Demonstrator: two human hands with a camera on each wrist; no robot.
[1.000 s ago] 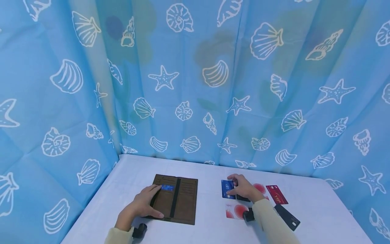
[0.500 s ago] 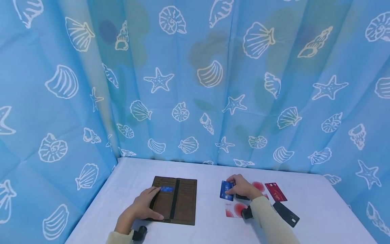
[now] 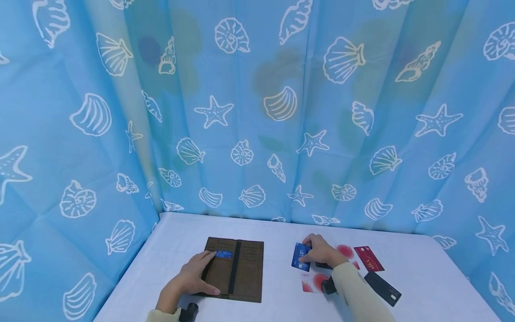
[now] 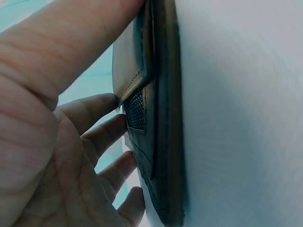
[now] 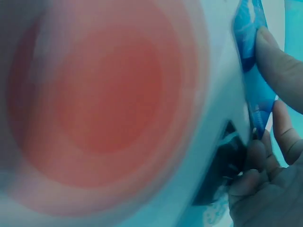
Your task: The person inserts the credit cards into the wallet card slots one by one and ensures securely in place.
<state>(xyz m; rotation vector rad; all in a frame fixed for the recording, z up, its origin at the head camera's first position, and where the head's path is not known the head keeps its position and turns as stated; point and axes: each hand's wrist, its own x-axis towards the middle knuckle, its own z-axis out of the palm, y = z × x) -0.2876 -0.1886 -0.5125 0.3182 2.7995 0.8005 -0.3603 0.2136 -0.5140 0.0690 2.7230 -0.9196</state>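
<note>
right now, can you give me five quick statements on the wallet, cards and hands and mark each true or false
1. The wallet lies open on the table. True.
2. The right hand is holding the red VIP card. False: it pinches a blue card, and the red one lies apart, further right.
3. The left hand is touching the wallet. True.
4. The wallet's slots show no card. False: another blue card sits in a slot of its left half.
5. A black card lies nearer the person than the red VIP card. True.
</note>
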